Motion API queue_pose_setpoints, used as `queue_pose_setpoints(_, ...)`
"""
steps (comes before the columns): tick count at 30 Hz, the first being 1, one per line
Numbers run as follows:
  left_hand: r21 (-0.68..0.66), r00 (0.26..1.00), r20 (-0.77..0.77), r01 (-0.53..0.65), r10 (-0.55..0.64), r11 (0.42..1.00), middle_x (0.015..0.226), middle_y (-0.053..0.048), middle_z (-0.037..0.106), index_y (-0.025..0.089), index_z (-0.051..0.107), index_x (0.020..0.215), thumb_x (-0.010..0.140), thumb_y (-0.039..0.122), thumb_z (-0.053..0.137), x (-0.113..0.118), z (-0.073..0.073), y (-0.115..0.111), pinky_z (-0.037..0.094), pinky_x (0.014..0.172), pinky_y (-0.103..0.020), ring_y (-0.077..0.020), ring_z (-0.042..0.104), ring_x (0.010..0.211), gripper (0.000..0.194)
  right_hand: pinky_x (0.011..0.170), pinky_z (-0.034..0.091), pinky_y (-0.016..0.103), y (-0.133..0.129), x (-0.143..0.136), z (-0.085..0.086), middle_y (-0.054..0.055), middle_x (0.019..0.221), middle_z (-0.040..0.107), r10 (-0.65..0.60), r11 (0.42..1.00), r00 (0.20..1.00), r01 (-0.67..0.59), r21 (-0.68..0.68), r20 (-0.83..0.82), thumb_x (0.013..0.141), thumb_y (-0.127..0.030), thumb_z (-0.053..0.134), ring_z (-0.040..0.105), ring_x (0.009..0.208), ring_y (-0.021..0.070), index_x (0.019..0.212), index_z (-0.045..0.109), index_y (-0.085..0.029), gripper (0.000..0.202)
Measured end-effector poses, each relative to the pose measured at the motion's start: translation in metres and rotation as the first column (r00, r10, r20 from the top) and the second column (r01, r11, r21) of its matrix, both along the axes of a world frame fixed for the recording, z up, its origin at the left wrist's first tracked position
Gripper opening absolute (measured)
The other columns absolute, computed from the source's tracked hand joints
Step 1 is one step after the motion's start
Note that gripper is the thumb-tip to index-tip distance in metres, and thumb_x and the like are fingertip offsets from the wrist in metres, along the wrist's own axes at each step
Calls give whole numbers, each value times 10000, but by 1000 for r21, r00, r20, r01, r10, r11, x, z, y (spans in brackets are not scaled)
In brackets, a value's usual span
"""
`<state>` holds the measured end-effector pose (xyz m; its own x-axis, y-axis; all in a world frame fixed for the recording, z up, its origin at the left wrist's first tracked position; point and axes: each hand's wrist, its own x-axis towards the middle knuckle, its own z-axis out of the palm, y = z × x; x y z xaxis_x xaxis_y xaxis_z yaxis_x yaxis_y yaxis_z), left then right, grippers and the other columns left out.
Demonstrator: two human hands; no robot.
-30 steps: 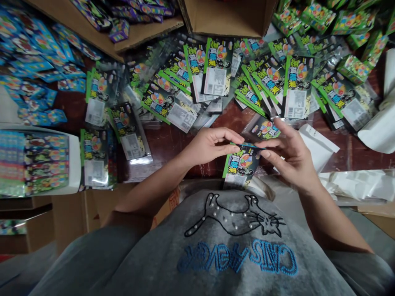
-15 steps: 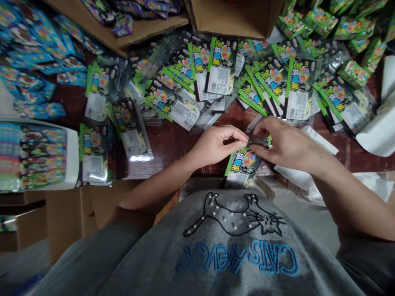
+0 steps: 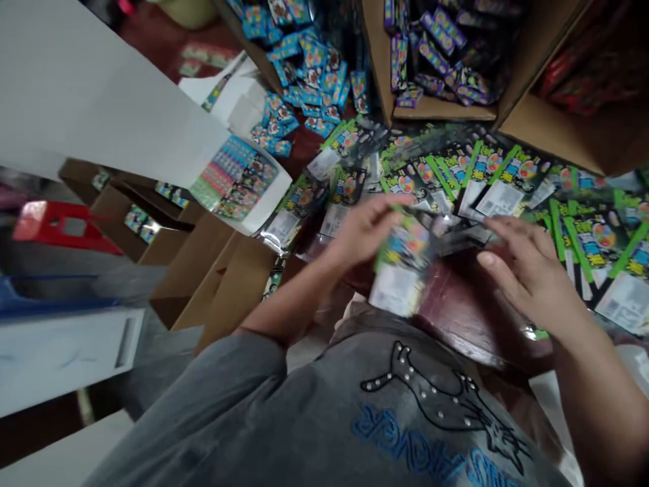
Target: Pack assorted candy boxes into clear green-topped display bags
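My left hand [image 3: 366, 230] pinches the top corner of a black and green candy packet [image 3: 403, 260] with a white label, which hangs blurred in front of my shirt. To its right, my right hand [image 3: 524, 270] is spread, thumb and fingers apart, with nothing seen between them. Clear plastic [image 3: 453, 237] shows between the two hands. Behind them, many similar packets [image 3: 501, 193] overlap on the dark red table [image 3: 456, 297].
Cardboard boxes hold purple packs [image 3: 441, 34] and red packs [image 3: 583, 74] at the back. Blue packs [image 3: 309, 74] lie at back left, near a white tray [image 3: 274, 196] of packets. Open cartons [image 3: 197, 270] and a red stool [image 3: 65, 226] stand lower left.
The view has swung to the left. My hands have moved apart; my right hand has opened and let go, while the candy packet is now lifted in my left hand.
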<state>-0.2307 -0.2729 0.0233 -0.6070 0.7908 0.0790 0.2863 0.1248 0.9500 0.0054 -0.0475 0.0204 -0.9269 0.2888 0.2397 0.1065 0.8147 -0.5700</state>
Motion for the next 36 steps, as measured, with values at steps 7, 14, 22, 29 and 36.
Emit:
queue_pose_setpoints(7,-195,956,-168,-269,238,943,968,47,781,271,753,1147,815,723,820,-210,10,-97,562,1065,-525,-164,668,921,566,1171,456,689,-21,-89,-14,235,1651,508,42,968,983,-84,236,176,1061,-473,543,499,1489,464,1612,507,-145,642)
queue_pose_setpoints(14,-247,906,-371,-306,202,919,1219,-46,743,209,731,1190,924,569,759,-224,-8,-102,431,1219,-593,-304,654,1284,449,1367,130,604,-129,-223,-27,271,1794,233,254,943,894,-314,112,369,1025,-498,625,224,1678,402,1685,317,-24,870)
queue_pose_setpoints(22,-262,810,-581,-282,82,923,1459,-157,676,181,694,1302,1000,390,661,-53,-40,-64,458,1255,-527,-336,600,1411,369,1171,449,601,-106,-333,-17,300,1522,539,101,971,841,-199,130,532,787,-347,892,492,1428,462,1476,566,-46,819)
queue_pose_setpoints(29,-480,798,-568,-520,202,706,1803,-203,243,163,467,1614,1054,451,561,-11,-84,-32,231,1334,-705,-473,124,1693,637,1098,529,494,-85,-342,-10,298,1476,614,66,970,785,-195,144,615,824,-524,856,609,1360,395,1488,541,-34,884)
queue_pose_setpoints(36,-457,797,-524,-561,300,690,1705,-315,377,102,337,1661,903,323,775,-40,-70,-29,425,1229,-636,-487,479,1525,904,1001,565,391,-73,-356,-9,188,1205,780,193,944,679,-325,54,708,785,-548,875,730,1185,335,1167,784,-115,585)
